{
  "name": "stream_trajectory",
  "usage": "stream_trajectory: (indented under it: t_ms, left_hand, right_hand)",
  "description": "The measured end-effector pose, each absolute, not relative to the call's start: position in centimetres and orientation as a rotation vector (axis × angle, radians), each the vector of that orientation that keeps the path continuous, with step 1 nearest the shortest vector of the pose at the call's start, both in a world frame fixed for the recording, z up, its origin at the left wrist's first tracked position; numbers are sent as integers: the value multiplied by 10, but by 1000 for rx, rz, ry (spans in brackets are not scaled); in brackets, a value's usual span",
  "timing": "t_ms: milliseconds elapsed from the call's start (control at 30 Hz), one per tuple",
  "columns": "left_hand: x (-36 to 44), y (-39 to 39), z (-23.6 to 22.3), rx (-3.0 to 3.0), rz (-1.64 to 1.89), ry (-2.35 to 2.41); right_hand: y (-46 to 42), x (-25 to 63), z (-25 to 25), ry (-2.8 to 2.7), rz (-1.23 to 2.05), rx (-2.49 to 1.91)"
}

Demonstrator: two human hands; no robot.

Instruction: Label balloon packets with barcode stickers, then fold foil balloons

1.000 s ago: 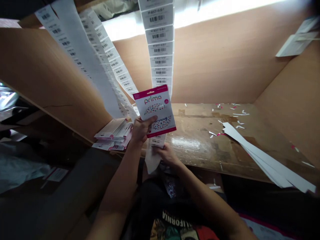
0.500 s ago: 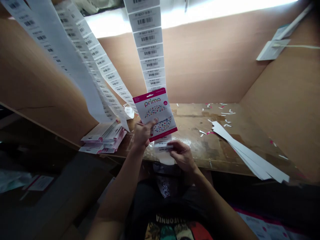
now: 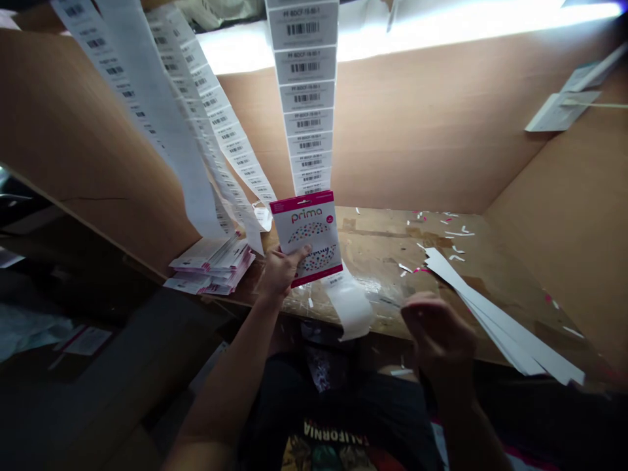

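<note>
From where I stand, the left hand has a firm grip on a flat white packet with magenta top and bottom bands, printed "prima" and dotted with colour; the thumb presses on its front, the fingers tuck behind, and the packet tilts slightly above the tabletop; a long hanging strip of white barcode labels passes behind it, and the strip's pale tail curls out below, over the front edge; whether packet and strip touch, I can't tell.

The right hand sits apart from both, off to the right and blurred; its fingers look bent, with a thin smear near their tips, but I can't tell whether that grip pinches a label or nothing.

I'd judge this to be the labelling step for one packet, somewhere around the peeling of a label; the next move would call for the packet held steady and flat, its receiving face turned towards the right hand, and any label laid down straight, without a crease; a neat pile of similar white-and-magenta packets rests at the tabletop's left, well clear of the right hand.
</note>
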State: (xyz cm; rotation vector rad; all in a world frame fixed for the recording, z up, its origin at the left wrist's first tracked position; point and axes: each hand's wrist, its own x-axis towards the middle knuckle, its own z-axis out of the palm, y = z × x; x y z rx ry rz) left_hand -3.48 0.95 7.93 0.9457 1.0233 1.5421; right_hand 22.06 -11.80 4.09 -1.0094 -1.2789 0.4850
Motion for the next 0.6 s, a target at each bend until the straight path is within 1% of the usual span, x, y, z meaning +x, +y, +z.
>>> stream_trajectory:
  t_ms: [67,167,233,300,367,400,433,533,600]
  left_hand:
    - [-37,-4,79,964,1524,1082]
    - [-31,-28,78,973,1451,1158]
    - [-24,-43,77,968,1377,1157]
    - [-18,-55,75,953,1333,1155]
    - [-16,-62,73,922,1310,1149]
    - [-15,-64,71,907,1290,1126]
    - [-13,-66,70,894,1263,1094]
    - [-1,-71,64,908,1216,1014]
    - [16,-77,58,940,1244,1030]
  right_hand:
    - [-107,225,58,-1301,607,-982]
    - [-81,206,74,-1422,668,-1039]
    - [-64,185,76,-1508,593,-1079]
    - [-51,168,71,-1537,426,-1149]
    - [-46,159,61,-1426,292,-1259]
    - [-46,159,56,-1350,313,-1294]
    - [-47,160,50,-1287,414,-1297]
    - [-60,171,38,-1179,936,-1141]
    - [-75,181,34,-1095,1122,-1045]
